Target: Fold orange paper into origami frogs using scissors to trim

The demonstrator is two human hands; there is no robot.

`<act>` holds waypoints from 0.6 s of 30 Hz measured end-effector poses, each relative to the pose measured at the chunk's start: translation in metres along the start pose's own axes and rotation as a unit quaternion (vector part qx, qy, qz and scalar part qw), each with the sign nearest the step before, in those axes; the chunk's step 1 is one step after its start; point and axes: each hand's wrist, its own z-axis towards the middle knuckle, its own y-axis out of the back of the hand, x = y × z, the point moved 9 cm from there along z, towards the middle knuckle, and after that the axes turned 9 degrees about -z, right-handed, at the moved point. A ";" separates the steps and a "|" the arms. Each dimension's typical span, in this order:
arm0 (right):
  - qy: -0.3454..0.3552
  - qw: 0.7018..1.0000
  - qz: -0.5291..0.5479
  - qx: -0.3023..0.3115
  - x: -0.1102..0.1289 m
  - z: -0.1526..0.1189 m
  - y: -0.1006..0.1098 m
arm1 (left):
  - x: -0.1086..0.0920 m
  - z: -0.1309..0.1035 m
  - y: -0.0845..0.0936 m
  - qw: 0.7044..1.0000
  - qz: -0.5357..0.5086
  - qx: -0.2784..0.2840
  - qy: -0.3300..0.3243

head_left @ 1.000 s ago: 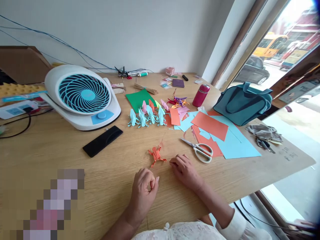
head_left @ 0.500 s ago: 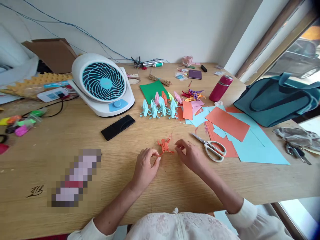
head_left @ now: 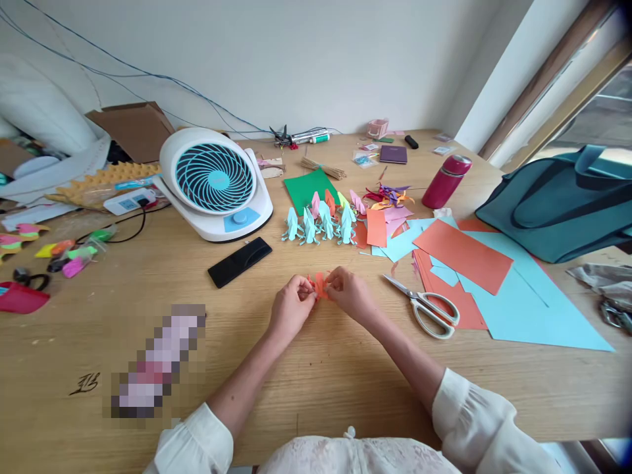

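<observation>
Between my two hands, low over the wooden table [head_left: 276, 395], is a small orange folded-paper figure [head_left: 320, 284]. My left hand [head_left: 292, 304] pinches its left side with thumb and fingertips. On the other side my right hand [head_left: 350, 295] closes its fingers on the right edge. Fingertips cover part of the figure. Behind it stands a group of similar folded-paper figures [head_left: 324, 222], mostly light blue, with pink, orange and yellow-green ones at the back. Scissors [head_left: 428, 309] with white handles lie to the right of my right hand.
Orange paper [head_left: 464, 255] and light-blue sheets [head_left: 538, 309] spread over the right side, near a teal bag [head_left: 553, 204] and a red flask [head_left: 447, 182]. A white fan [head_left: 217, 181] and black phone [head_left: 239, 262] are to the left. Green paper [head_left: 306, 189] lies behind the figures.
My right hand has moved left onto the orange paper figure, and both hands now pinch it. Earlier the right hand was apart from it. The camera view has shifted slightly.
</observation>
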 end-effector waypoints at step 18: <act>0.114 0.987 -0.083 -0.074 -0.028 -0.039 0.062 | 0.023 0.006 0.041 0.992 0.042 -0.103 -0.066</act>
